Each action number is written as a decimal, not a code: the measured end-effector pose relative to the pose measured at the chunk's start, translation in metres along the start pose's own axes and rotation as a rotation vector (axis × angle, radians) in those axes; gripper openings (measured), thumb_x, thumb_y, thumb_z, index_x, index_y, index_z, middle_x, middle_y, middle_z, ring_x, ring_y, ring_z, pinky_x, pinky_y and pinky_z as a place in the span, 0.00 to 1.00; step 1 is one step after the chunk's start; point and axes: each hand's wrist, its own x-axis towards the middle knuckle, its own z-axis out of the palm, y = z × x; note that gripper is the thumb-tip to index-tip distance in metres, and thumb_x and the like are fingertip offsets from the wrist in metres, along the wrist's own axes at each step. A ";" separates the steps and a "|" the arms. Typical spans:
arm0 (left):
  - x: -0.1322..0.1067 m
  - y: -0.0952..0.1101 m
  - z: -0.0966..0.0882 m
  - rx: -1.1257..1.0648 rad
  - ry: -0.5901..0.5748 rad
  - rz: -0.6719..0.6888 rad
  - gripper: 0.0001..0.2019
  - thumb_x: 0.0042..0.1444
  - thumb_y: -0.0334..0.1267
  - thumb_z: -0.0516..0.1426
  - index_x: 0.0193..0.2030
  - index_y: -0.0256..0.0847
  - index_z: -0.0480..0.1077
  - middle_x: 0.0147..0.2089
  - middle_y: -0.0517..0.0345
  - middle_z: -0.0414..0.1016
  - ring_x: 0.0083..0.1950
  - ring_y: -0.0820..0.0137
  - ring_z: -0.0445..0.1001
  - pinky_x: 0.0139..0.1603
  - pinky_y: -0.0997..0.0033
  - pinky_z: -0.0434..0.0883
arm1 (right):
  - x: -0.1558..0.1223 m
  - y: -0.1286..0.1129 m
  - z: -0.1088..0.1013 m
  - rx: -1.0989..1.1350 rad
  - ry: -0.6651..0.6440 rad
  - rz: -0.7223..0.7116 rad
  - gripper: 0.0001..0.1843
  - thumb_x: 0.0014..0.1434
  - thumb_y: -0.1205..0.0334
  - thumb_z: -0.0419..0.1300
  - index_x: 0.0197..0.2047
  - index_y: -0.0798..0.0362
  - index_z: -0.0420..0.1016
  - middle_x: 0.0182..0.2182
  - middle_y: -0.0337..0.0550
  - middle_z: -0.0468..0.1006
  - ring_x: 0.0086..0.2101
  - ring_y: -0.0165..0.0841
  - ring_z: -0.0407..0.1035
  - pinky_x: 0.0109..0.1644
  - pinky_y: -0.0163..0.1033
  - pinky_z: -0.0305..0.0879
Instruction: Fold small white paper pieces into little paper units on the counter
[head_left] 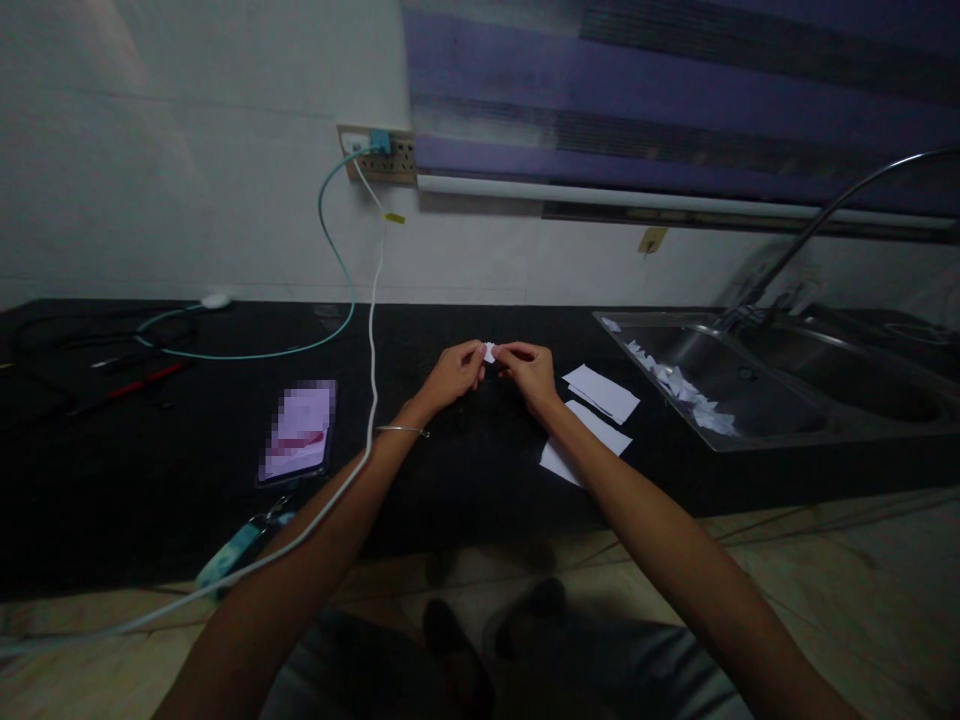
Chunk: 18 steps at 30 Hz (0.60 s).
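Between my two hands is a small white piece of paper [490,352], pinched from both sides above the black counter [450,490]. My left hand [459,370] has thumb and fingers closed on its left edge. On its right edge, the fingers of my right hand [531,372] are closed too. Most of the piece is covered by my fingertips, so its exact shape is hard to make out. Two lots of white paper sheets, an upper one [602,393] and a lower one [562,462], lie beside my right wrist and forearm.
Folded or torn white paper bits [682,385] line the left rim of the steel sink [720,440], under a curved faucet [825,205]. At left lie a phone [300,430], a teal strap [232,550] and cables. A white cord [373,370] runs across my left forearm.
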 end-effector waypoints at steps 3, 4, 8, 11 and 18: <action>0.000 0.005 0.003 0.009 0.061 0.005 0.22 0.66 0.50 0.45 0.26 0.39 0.65 0.20 0.62 0.65 0.21 0.76 0.64 0.23 0.77 0.60 | -0.002 -0.001 0.002 0.017 0.036 -0.045 0.12 0.47 0.54 0.66 0.30 0.55 0.80 0.26 0.43 0.78 0.26 0.33 0.70 0.28 0.37 0.68; -0.001 0.008 0.005 0.010 0.083 0.005 0.22 0.66 0.50 0.46 0.26 0.39 0.65 0.20 0.63 0.65 0.21 0.76 0.64 0.23 0.77 0.61 | -0.002 -0.001 0.003 0.023 0.048 -0.058 0.12 0.47 0.53 0.66 0.30 0.54 0.80 0.27 0.43 0.78 0.27 0.33 0.71 0.29 0.38 0.69; 0.000 0.016 0.010 -0.012 0.153 -0.010 0.20 0.66 0.48 0.46 0.28 0.39 0.65 0.21 0.63 0.66 0.20 0.77 0.64 0.24 0.77 0.61 | -0.007 -0.004 0.007 0.020 0.096 -0.079 0.14 0.50 0.52 0.64 0.34 0.54 0.79 0.32 0.45 0.80 0.32 0.36 0.73 0.32 0.41 0.72; 0.001 0.020 0.013 -0.040 0.198 -0.045 0.19 0.66 0.48 0.46 0.29 0.40 0.65 0.21 0.63 0.66 0.19 0.77 0.63 0.23 0.76 0.61 | -0.010 -0.005 0.011 -0.012 0.133 -0.114 0.16 0.53 0.50 0.62 0.37 0.54 0.78 0.34 0.47 0.80 0.35 0.37 0.73 0.34 0.42 0.73; 0.002 0.029 0.021 -0.091 0.336 -0.096 0.18 0.66 0.47 0.47 0.29 0.40 0.65 0.22 0.63 0.66 0.18 0.77 0.63 0.22 0.75 0.61 | -0.010 -0.010 0.016 -0.046 0.181 -0.173 0.16 0.54 0.49 0.60 0.37 0.53 0.76 0.36 0.48 0.78 0.38 0.37 0.73 0.37 0.42 0.73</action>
